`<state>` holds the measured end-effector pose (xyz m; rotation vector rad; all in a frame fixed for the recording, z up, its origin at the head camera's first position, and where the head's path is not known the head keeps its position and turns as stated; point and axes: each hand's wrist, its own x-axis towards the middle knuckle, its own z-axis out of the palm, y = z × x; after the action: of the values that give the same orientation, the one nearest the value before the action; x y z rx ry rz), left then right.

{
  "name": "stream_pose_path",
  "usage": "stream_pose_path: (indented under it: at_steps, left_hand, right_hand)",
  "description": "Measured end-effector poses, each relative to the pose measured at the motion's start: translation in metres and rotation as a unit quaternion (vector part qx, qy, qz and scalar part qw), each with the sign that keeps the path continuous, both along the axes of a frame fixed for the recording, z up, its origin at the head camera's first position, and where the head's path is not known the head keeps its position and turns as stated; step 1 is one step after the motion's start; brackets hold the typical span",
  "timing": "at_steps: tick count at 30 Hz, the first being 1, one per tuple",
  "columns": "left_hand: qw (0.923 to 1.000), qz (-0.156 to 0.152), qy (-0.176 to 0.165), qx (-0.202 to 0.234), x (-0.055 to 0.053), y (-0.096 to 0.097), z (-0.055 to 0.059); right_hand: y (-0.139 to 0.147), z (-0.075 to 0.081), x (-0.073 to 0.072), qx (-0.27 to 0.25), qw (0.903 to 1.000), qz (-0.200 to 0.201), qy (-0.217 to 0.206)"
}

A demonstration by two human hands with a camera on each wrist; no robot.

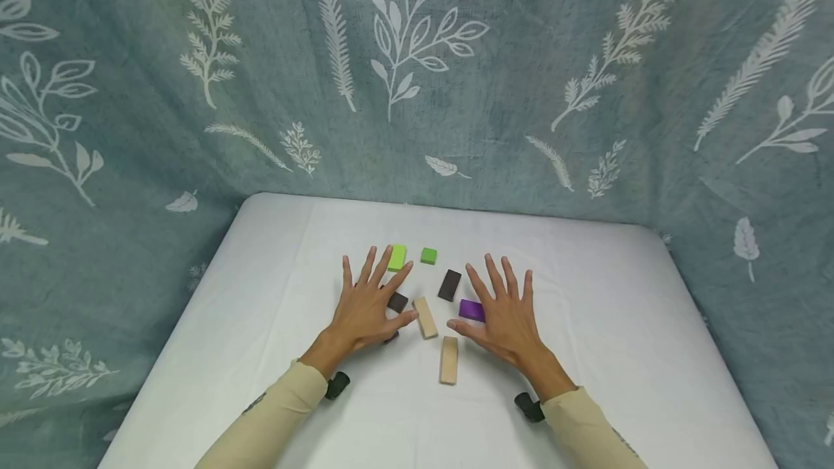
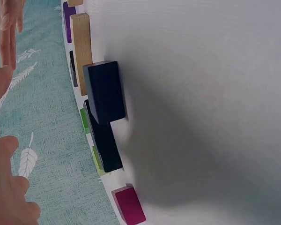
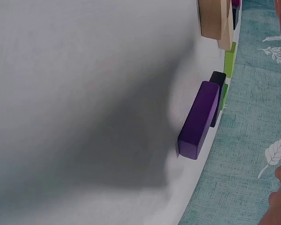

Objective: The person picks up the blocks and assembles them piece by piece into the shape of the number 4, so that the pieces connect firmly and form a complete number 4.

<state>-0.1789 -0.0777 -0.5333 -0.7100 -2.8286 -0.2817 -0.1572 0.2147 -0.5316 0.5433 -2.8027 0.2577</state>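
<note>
My left hand (image 1: 366,313), fingers spread, hovers palm down above the table on the left and holds nothing. Part of a dark block (image 1: 397,302) shows beside its thumb. In the left wrist view, a magenta block (image 2: 129,206) lies near the dark ones; the hand hides it in the head view. My right hand (image 1: 511,328) is likewise spread and without anything in it, partly covering a purple block (image 1: 470,310). Two plain wooden blocks (image 1: 426,318) lie between the hands. Another dark block (image 1: 449,285) lies left of the right fingers.
A lime green block (image 1: 397,258) and a smaller green block (image 1: 428,256) lie farther back. White cloth covers the table (image 1: 606,295). A blue-green curtain (image 1: 495,158) with white leaf prints hangs behind and along both sides.
</note>
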Motion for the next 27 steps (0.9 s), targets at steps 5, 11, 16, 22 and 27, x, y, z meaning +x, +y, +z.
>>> stream_pose_path:
  at_steps: [5, 11, 16, 22, 27]
  left_hand:
    - [0.9999, -0.006, 0.004, 0.009, 0.001, 0.000, -0.002]
    - [0.9994, -0.020, -0.008, 0.026, 0.004, -0.001, -0.007]
    - [0.9985, -0.023, -0.029, 0.040, 0.005, 0.000, -0.009]
    - [0.9972, -0.020, -0.049, 0.052, 0.009, 0.004, -0.011]
    - [0.9969, -0.030, -0.042, 0.060, 0.011, 0.007, -0.011]
  right_hand:
    - [-0.001, -0.002, 0.001, -0.002, 1.0000, -0.001, -0.007]
    - [-0.003, -0.004, 0.004, -0.011, 0.9998, 0.004, -0.012]
    - [-0.004, -0.005, 0.008, -0.013, 0.9997, 0.004, -0.019]
    - [-0.005, -0.005, 0.017, -0.012, 0.9995, 0.002, -0.031]
    - [-0.008, -0.007, 0.023, -0.007, 0.9994, 0.017, -0.028]
